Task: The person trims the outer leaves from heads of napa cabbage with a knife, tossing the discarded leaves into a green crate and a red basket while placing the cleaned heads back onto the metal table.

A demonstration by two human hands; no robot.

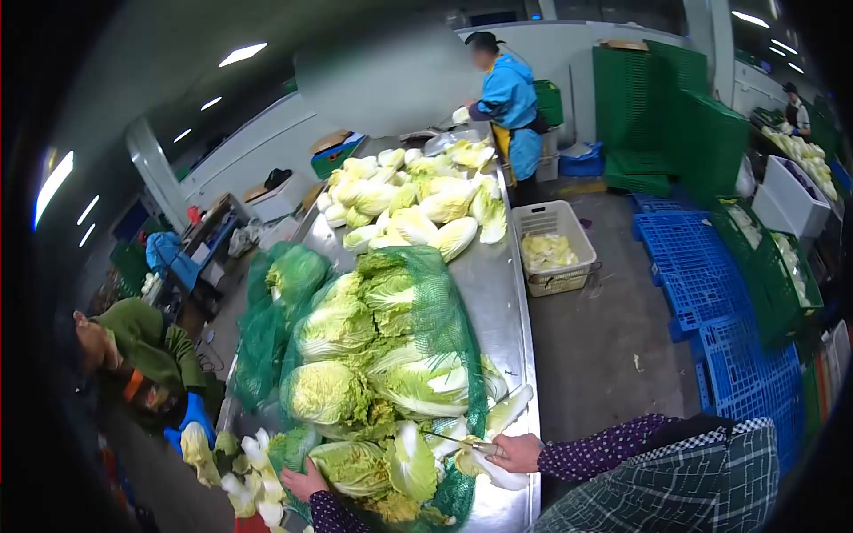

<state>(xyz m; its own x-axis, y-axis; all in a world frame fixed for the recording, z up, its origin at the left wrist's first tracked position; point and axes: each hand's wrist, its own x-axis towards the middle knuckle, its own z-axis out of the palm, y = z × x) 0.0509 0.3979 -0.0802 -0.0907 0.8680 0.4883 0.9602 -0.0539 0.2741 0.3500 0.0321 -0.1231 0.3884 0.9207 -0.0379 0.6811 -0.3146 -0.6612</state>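
My right hand [518,453] is closed round the handle of a knife [475,445] near the table's right edge, its blade pointing left over the cabbages. My left hand [305,481] rests at the lower left, against a cabbage [351,468] and the green net [291,449]; its fingers are apart and partly hidden. Several large cabbages [330,392] lie in the open green net between and beyond my hands. Loose pale leaves [508,410] lie beside the knife on the metal table [484,293].
Trimmed cabbages [413,226] are piled farther up the table. A co-worker in blue [511,93] stands at the far end, another in green [142,355] at the left. A white crate [560,282], blue pallets [702,258] and green crates [711,133] stand to the right.
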